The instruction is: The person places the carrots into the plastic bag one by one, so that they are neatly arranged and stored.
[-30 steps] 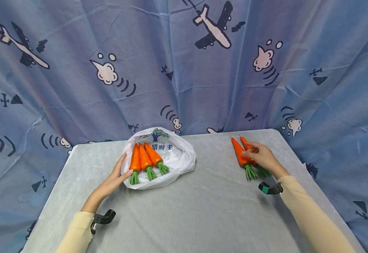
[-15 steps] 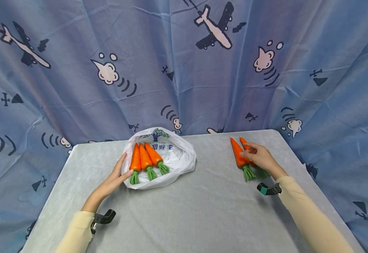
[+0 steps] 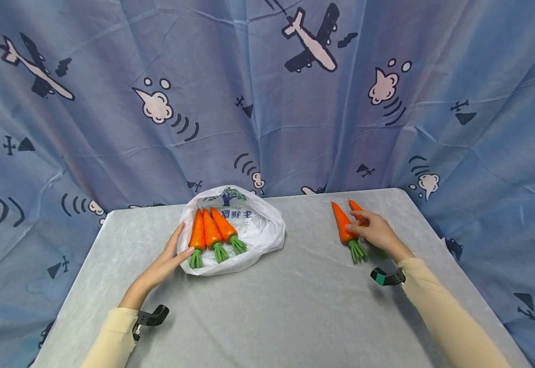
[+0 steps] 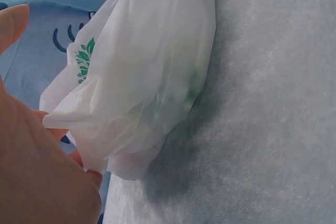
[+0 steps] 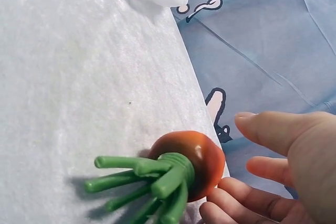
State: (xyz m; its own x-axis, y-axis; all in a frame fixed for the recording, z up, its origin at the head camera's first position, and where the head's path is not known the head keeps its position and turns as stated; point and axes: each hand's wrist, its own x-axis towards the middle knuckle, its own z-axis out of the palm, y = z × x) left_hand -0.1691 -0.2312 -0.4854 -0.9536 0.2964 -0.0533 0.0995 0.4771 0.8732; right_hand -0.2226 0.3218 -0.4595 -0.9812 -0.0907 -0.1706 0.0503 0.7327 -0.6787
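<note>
A white plastic bag (image 3: 267, 230) lies with its mouth toward me at the left of the table. Three orange carrots (image 3: 197, 230) with green tops sit in the mouth. My left hand (image 3: 163, 263) holds the bag's left edge, its thumb over the rim near the lowest green top. In the left wrist view, several fingers are partly covered by the plastic. At the right, my right hand (image 3: 378, 230) touches the right side of a carrot (image 3: 341, 220) lying on the table. That hand partly covers another carrot (image 3: 355, 205). In the right wrist view, the fingers meet the carrot's side; the thumb stands apart.
A grey-white cloth-covered table (image 3: 276, 312) carries everything. Its back edge meets a blue curtain (image 3: 258, 102) with printed planes. Black wristbands (image 3: 152, 315) are on both wrists.
My right hand has shifted slightly left, and the nearer carrot has slid left with it, widening the gap to the other carrot. The left hand and bag have stayed still.
</note>
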